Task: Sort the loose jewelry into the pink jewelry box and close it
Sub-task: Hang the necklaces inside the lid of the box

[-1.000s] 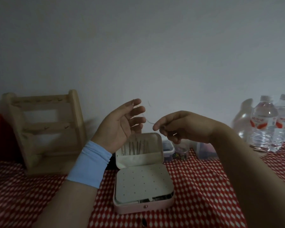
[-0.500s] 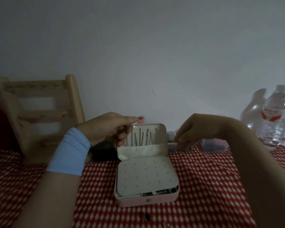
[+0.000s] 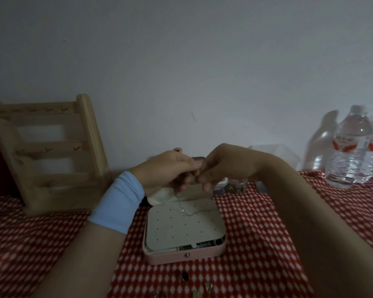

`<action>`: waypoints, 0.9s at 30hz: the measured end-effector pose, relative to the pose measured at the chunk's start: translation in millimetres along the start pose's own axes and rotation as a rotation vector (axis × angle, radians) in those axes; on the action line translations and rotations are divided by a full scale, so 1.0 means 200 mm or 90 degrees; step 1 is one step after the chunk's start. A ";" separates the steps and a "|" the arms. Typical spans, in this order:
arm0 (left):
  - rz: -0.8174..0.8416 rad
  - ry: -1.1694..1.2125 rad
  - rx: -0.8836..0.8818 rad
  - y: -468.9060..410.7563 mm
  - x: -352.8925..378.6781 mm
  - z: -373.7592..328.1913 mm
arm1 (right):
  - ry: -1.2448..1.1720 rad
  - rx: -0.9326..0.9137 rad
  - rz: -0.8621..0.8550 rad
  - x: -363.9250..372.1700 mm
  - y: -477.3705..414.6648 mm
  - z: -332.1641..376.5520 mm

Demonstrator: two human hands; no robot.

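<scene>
Left hand: above the raised lid, fingers curled downward; a light blue wristband sits on the wrist.
Right hand: fingers curled, fingertips against those of the left hand; I cannot tell whether they pinch anything, as the dim light and the overlap hide the contact.
Thin chain: hangs from the left hand's curled fingertips, and its lower loop lies on the perforated insert; its upper end is hidden under the fingers.
Pink jewelry box: open on the tabletop between the forearms, with a small stud on its front wall.
Lid: stands up at the back, mostly covered by both hands, its inside out of view.
Perforated insert: a white panel covering the box; dark contents show only through a narrow gap along its front edge, too small to make out.
Tabletop: covered by a red-and-white patterned cloth.
Wooden rack: far left, against the wall, with small hooks on its rungs; its left side is cut off.
Water bottles: far right, the outer one cut by the frame edge.
Small clear containers: behind the right hand, contents blurred.
Loose pieces: at the bottom edge, dark and indistinct.
</scene>
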State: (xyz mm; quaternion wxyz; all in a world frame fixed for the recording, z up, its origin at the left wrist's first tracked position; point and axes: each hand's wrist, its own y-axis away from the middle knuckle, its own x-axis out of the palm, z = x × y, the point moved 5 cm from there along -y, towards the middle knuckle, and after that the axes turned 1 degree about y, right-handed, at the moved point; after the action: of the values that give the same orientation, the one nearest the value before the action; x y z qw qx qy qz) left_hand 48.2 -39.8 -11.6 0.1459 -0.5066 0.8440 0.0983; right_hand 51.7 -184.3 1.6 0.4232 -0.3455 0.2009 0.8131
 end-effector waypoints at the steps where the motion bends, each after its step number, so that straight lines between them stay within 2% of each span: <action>1: 0.004 -0.009 -0.006 0.00 0.00 0.00 | -0.018 -0.002 -0.004 -0.01 0.00 -0.01; 5: 0.051 -0.039 -0.014 0.02 -0.02 0.03 | -0.122 0.014 -0.029 -0.08 0.05 -0.07; 9: 0.074 -0.039 -0.007 0.02 -0.07 0.06 | -0.181 0.051 -0.126 -0.18 0.11 -0.13; 13: 0.053 0.018 -0.016 0.02 -0.09 0.06 | -0.201 0.062 -0.204 -0.23 0.12 -0.17; 15: 0.047 0.112 -0.003 0.02 -0.11 0.05 | -0.213 0.077 -0.228 -0.24 0.12 -0.18; 19: -0.015 0.510 0.074 0.01 -0.16 0.01 | -0.163 0.084 -0.237 -0.22 0.11 -0.16; 20: -0.027 0.559 0.103 0.00 -0.17 0.00 | -0.153 0.069 -0.226 -0.21 0.10 -0.13; 21: -0.033 0.550 0.127 -0.01 -0.17 0.00 | -0.150 0.048 -0.213 -0.19 0.10 -0.10; 24: -0.040 0.392 0.166 -0.03 -0.14 -0.01 | -0.138 -0.009 -0.171 -0.14 0.08 -0.01; 27: -0.055 0.251 0.147 -0.03 -0.12 -0.01 | -0.096 -0.042 -0.155 -0.10 0.05 0.05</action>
State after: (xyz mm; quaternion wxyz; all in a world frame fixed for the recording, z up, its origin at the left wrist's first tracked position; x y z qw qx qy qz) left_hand 63.4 -23.7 -2.4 0.0392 -0.5318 0.8393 -0.1064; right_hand 47.6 -194.9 24.1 0.5212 -0.3192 0.0981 0.7854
